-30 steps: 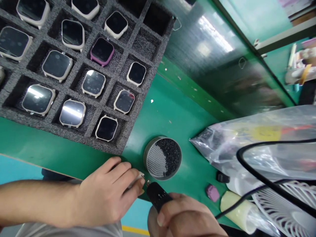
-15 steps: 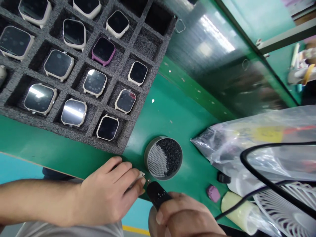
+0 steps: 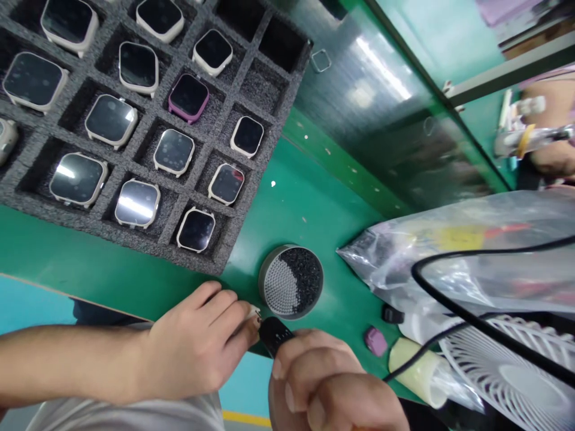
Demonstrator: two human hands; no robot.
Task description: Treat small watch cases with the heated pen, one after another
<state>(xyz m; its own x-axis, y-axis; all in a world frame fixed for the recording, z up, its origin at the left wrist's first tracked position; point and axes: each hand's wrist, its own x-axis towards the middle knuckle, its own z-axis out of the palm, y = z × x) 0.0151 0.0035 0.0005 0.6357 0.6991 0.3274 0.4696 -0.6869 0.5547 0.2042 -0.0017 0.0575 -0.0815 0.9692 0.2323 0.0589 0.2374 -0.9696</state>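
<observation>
My left hand (image 3: pixel 197 353) is closed over a small white watch body (image 3: pixel 254 312) at the front edge of the green bench; only its corner shows past my fingertips. In my right hand (image 3: pixel 327 389) I grip a black corded tool (image 3: pixel 275 335), and its tip touches that white corner. A round metal cup of tiny dark screws (image 3: pixel 291 281) stands just behind the tool's tip. Behind my left hand lies a dark foam tray (image 3: pixel 251 90), its cells holding several white watch bodies and one purple one (image 3: pixel 188 97).
A crinkled clear plastic bag (image 3: pixel 453 263) lies at right, crossed by a black cable (image 3: pixel 449 311). A white fan grille (image 3: pixel 512 377), a pale roll (image 3: pixel 413 371), a small purple piece (image 3: pixel 375 341) and a small black piece (image 3: pixel 392 313) sit nearby. Another person's arm (image 3: pixel 548 149) shows far right.
The tool's tip has closed the small gap to the watch body. My right hand has curled in higher over the tool. The view has shifted slightly.
</observation>
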